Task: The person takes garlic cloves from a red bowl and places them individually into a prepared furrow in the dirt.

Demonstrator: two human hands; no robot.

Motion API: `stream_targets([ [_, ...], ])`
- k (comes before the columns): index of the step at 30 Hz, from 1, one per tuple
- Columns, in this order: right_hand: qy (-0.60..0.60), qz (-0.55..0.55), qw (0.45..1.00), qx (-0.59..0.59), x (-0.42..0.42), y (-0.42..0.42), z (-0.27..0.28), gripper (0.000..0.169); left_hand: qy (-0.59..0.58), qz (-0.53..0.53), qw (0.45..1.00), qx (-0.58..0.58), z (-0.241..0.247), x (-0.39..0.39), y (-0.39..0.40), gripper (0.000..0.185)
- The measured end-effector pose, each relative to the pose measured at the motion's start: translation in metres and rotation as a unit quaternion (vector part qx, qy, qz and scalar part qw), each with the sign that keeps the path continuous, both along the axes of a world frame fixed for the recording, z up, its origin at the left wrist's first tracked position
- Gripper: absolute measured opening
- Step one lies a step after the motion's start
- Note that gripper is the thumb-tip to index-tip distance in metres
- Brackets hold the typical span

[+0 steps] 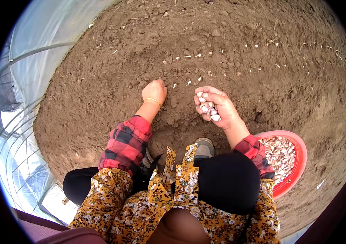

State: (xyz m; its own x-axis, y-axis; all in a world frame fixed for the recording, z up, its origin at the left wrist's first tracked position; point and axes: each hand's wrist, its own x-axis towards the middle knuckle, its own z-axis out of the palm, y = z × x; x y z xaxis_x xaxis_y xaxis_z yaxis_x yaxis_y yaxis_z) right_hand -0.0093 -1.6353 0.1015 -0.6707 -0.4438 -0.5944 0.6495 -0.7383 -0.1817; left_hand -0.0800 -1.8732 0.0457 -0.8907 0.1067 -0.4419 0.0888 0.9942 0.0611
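Note:
My right hand (220, 105) is curled around a handful of garlic cloves (209, 107), with one clove pinched near the thumb and fingertips. To its left, my left hand (155, 91) is bent down against the loose soil (130, 97); its fingertips are hidden, so I cannot tell whether a clove is between them. Just right of that hand, a planted clove (174, 85) pokes from the ground, with more in a short line beyond. A red plastic basin (298, 170), partly covered by my right sleeve, holds many loose garlic cloves (279, 157).
Another row of cloves (198, 55) crosses the soil farther ahead and runs off to the right. Clear plastic sheeting (48, 30) over curved metal hoops (43, 53) borders the left side. My shoe (205, 146) rests on the soil between my hands.

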Motion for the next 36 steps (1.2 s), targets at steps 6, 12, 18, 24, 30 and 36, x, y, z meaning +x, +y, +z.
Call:
stream_targets([
  [6, 0.001, 0.022, 1.0, 0.01, 0.005, -0.008, -0.001, 0.008, -0.047, 0.109, 0.9, 0.42, 0.058, 0.034, 0.024, 0.017],
  [12, -0.005, 0.051, 0.998, -0.027, 0.013, -0.02, -0.002, 0.008, -0.147, 0.241, 0.702, 0.654, 0.087, 0.071, 0.055, 0.012],
  [18, 0.004, 0.091, 0.995, -0.028, 0.019, -0.029, -0.003, 0.012, -0.09, 0.326, 0.73, 0.595, 0.071, 0.042, 0.005, 0.012],
  [24, -0.02, 0.102, 0.994, 0.015, 0.014, -0.028, -0.001, 0.011, 0.043, 0.028, 0.991, 0.124, 0.024, 0.01, -0.055, 0.014],
  [30, -0.012, 0.1, 0.995, 0.012, 0.011, -0.029, -0.007, 0.01, 0.032, -0.027, 0.999, -0.007, -0.004, 0.007, -0.046, 0.014],
  [36, -0.024, 0.043, 0.999, 0.013, 0.014, -0.031, -0.009, 0.007, 0.112, 0.011, 0.986, 0.124, 0.038, 0.031, -0.018, 0.016],
])
